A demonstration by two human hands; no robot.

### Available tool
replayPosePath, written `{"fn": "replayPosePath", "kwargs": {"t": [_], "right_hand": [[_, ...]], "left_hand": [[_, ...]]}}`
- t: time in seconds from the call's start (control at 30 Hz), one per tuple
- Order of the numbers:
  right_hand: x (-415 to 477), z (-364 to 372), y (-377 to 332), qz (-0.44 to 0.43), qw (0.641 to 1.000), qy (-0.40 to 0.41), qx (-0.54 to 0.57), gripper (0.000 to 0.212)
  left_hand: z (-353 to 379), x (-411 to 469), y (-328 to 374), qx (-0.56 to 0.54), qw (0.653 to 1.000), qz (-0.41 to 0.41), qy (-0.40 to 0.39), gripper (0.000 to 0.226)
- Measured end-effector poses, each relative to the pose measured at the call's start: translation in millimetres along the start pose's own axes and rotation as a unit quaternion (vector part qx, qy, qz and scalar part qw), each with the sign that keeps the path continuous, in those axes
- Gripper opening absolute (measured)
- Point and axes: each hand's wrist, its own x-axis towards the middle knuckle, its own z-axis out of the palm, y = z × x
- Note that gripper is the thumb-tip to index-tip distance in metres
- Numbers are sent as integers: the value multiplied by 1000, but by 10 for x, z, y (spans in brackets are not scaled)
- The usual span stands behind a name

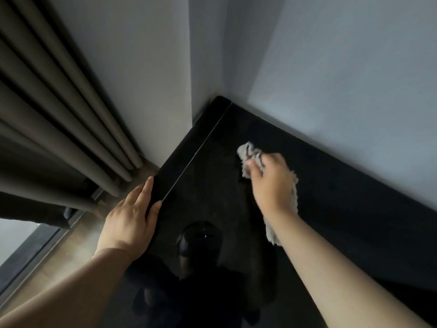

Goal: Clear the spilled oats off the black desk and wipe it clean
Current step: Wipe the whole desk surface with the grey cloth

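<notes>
At the left we saw brown pleated curtains (59,102) hanging to the wooden floor (73,249). Our left hand (128,221) lay with straight fingers against the left edge of the glossy black worktop (212,190), which filled the corner of pale grey walls (331,79). The surface mirrored us dimly. Near the back edge our right hand (272,183) gripped a crumpled grey cloth (248,153), pressed onto the worktop.

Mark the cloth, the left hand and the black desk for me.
cloth (247,151): head view, bunched front end.
left hand (128,221): head view, back of the hand.
black desk (343,221): head view, bare stretch of its top.
</notes>
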Motion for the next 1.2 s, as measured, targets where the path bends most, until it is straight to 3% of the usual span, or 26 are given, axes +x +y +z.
{"fn": "replayPosePath", "kwargs": {"t": [0.07,0.13,0.2,0.3,0.4,0.53,0.73,0.83,0.9,1.0,1.1,1.2], "right_hand": [[-194,-92,7,-21,995,-69,62,20],[-221,-261,58,-42,990,-79,108,26],[3,-406,148,-40,994,6,103,27],[631,-470,358,48,992,99,69,21],[890,-233,478,109,991,71,32,32],[573,-8,235,20,995,68,-63,38],[-103,61,-1,-56,998,-26,12,22],[-288,-97,7,-6,992,-81,98,17],[-226,-263,75,40,988,-46,139,24],[186,-433,264,88,990,55,96,21],[456,-328,307,129,990,49,24,33],[168,-45,96,95,989,61,-97,37]], "left_hand": [[-23,21,47,-4,1000,0,1,62],[-21,19,105,-9,1000,0,9,57],[-14,3,127,-8,1000,3,11,59],[-30,-5,116,-8,1000,2,13,62],[-12,-30,127,-8,1000,4,18,63],[41,3,167,-6,1000,8,16,64],[57,-20,168,-8,1000,-16,13,60],[34,-17,209,-10,1000,-9,13,63],[27,-10,212,-9,1000,-5,5,62],[7,35,178,-9,1000,-1,15,60],[-1,63,174,-12,1000,0,15,61],[7,33,178,-17,1000,-3,11,62]]}}
